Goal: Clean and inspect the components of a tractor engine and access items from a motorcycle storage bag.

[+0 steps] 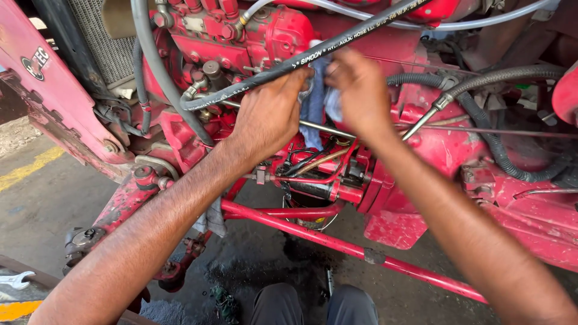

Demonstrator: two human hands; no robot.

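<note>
Two knees (313, 304) lowest in frame, over wet dark floor (54, 198); spanner (15, 280) at far left edge on a low surface. Both forearms reaching up and inward, converging at the engine (265, 36); red rod (337, 244) crossing slantwise beneath them, open floor below it. Left hand (268, 114) knuckles up, fingers curled shut onto the cloth's (314, 102) left edge, just under the black hose (313, 54). Right hand (358, 90) bent at the wrist, fingertips pinched closed on the same cloth's upper right; how much cloth sits inside either fist, cannot tell. Cloth, blue-grey, hanging between the hands, pressed against the engine side, above a thin metal pipe (325, 128). Tight quarters: hose close over the knuckles, ribbed hose (481, 120) and linkages crowding right, radiator (99, 42) left; freest room downward, toward the floor.
</note>
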